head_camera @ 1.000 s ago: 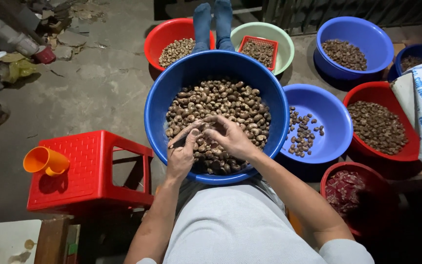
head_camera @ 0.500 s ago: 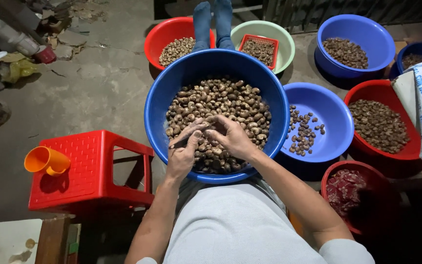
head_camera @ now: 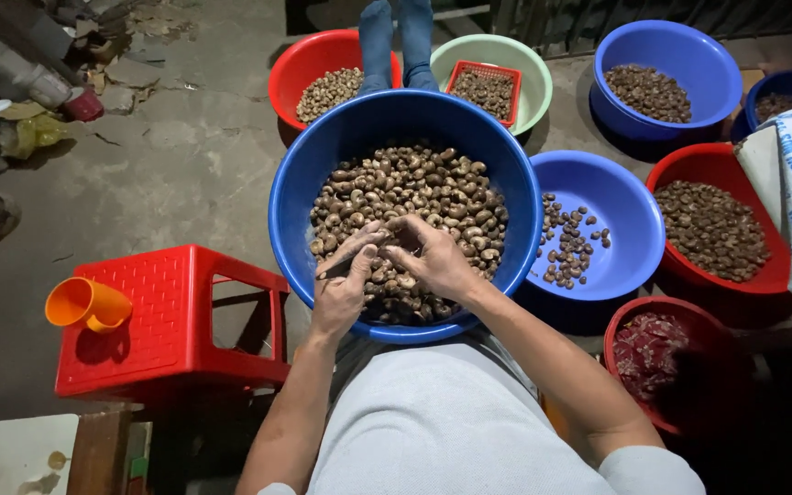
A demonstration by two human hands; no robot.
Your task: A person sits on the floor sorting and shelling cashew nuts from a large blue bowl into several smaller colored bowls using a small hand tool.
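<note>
We see dim, cool light from above, brightest on the big blue basin (head_camera: 300, 183); the concrete floor (head_camera: 139, 183) darkens toward the corners, edges bend slightly, focus stays fairly sharp.

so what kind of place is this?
Likely an informal nut-sorting spot on a concrete floor: many plastic basins of brown nuts, a big blue basin on the person's lap, a red plastic stool.

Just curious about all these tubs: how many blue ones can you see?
4. A big one on the lap under both hands, one right of it, one top right, one at the right edge, partly hidden.
</note>
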